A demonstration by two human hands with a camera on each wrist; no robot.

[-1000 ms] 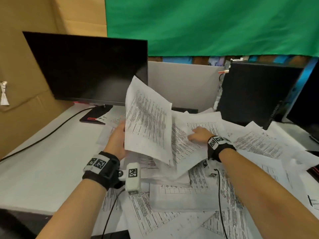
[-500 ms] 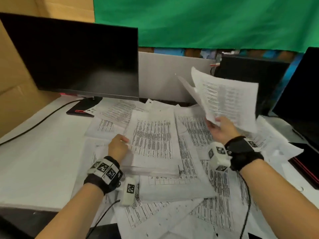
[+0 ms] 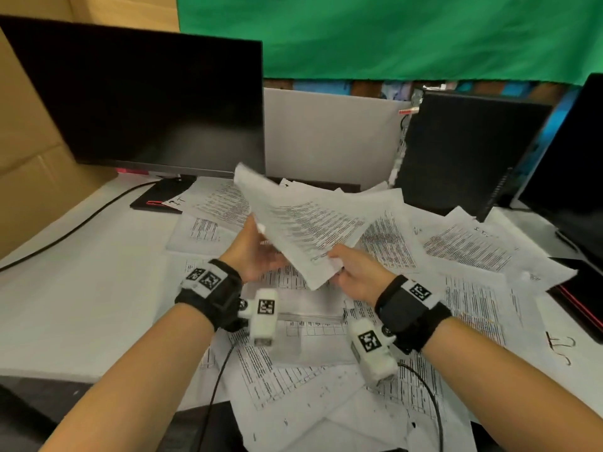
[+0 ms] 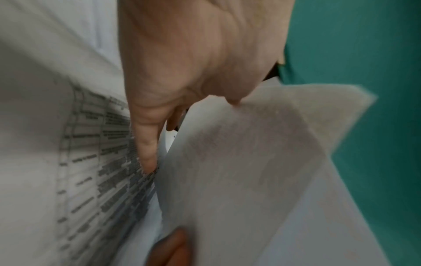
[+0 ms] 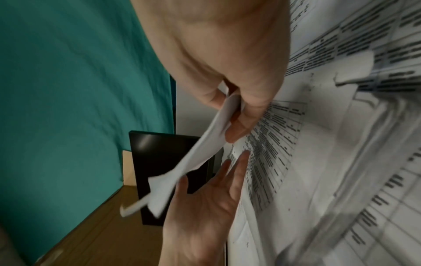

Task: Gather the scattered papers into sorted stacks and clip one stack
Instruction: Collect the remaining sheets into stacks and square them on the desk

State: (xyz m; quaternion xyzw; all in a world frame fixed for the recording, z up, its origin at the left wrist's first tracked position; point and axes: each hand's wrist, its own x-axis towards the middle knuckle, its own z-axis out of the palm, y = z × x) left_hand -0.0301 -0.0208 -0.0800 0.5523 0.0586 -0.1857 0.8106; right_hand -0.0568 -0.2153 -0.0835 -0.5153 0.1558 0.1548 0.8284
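Head view: right hand (image 3: 357, 275) pinching sheet (image 3: 303, 223) — now lowered to open left hand (image 3: 253, 252).

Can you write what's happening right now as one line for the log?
step: gathering | right hand: pinches held sheets | left hand: open, under sheets | loose papers: scattered on desk | clip: not seen

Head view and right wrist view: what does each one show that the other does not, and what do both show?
Only the head view shows the papers strewn over the desk, the computer tower and both wristbands. Only the right wrist view shows the right hand pinching the held sheets at a corner, and the left hand open beneath. Both show the sheets, the hands, the monitor and the green cloth.
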